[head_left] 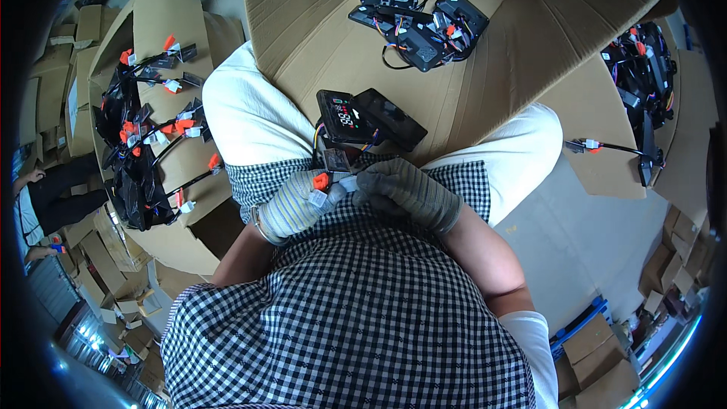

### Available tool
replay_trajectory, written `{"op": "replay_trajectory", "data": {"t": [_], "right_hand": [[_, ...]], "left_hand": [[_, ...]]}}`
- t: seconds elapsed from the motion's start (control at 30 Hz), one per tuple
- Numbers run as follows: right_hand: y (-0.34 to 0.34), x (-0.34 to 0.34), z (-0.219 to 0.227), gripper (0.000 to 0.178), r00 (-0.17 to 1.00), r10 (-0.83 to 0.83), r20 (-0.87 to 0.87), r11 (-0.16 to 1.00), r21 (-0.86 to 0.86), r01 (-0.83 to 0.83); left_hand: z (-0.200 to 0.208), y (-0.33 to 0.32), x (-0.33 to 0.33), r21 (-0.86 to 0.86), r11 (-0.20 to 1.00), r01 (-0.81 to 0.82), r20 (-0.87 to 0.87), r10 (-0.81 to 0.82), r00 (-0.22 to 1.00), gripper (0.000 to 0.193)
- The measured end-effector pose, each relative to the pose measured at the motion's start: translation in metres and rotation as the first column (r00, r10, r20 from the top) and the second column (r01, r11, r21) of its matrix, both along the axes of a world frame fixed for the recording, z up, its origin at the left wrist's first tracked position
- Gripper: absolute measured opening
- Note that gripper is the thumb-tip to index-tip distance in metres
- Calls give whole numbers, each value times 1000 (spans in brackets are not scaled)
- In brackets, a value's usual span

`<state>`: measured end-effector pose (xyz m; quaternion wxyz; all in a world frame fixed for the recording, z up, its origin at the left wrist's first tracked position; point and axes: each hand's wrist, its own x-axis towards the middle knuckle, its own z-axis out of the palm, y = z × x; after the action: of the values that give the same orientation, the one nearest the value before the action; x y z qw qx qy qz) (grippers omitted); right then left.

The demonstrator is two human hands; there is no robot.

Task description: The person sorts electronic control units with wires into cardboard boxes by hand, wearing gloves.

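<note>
Both my hands wear striped grey work gloves and meet above my lap. My left hand (291, 206) is closed on a cable connector (321, 181) with an orange cap and a white tag. Close beside it, my right hand (415, 191) has its fingers pinched together; what lies in them is hidden. Just beyond my hands, two black display units (342, 117) rest on the near edge of a cardboard box, one overlapping the other. The left one shows printed display symbols, and coloured wires run from them toward my hands.
The large open cardboard box (303, 38) between my knees holds several black display units (420, 45) with cables. A carton at left carries a heap of cabled parts (136, 136) with orange caps. Another carton at right holds similar units (644, 79). A person (57, 197) stands far left.
</note>
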<state>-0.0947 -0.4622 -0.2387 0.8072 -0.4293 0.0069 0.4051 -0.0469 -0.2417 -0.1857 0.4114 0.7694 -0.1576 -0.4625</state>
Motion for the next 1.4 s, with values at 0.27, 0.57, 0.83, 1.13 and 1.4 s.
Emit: {"op": "replay_trajectory", "data": {"t": [0.27, 0.57, 0.83, 1.13, 1.4], "right_hand": [[-6, 50, -13, 25, 821, -177, 543, 977, -4, 213], [-23, 166, -274, 23, 883, 245, 401, 109, -916, 386], [-8, 189, -294, 31, 885, -374, 277, 270, -880, 390], [-15, 153, -148, 31, 922, 105, 373, -160, -909, 386], [33, 72, -70, 15, 543, 564, 622, 151, -724, 673]], "left_hand": [[-21, 1, 9, -294, 931, -215, -134, 182, 974, 23], [-29, 7, 43, -34, 799, -600, -362, 549, 753, 21], [-83, 29, 13, -212, 817, -536, -62, 537, 842, 28], [-59, 12, 25, -124, 719, -683, -402, 593, 697, 41], [-73, -6, 36, -168, 838, -519, 221, 546, 808, 33]]}}
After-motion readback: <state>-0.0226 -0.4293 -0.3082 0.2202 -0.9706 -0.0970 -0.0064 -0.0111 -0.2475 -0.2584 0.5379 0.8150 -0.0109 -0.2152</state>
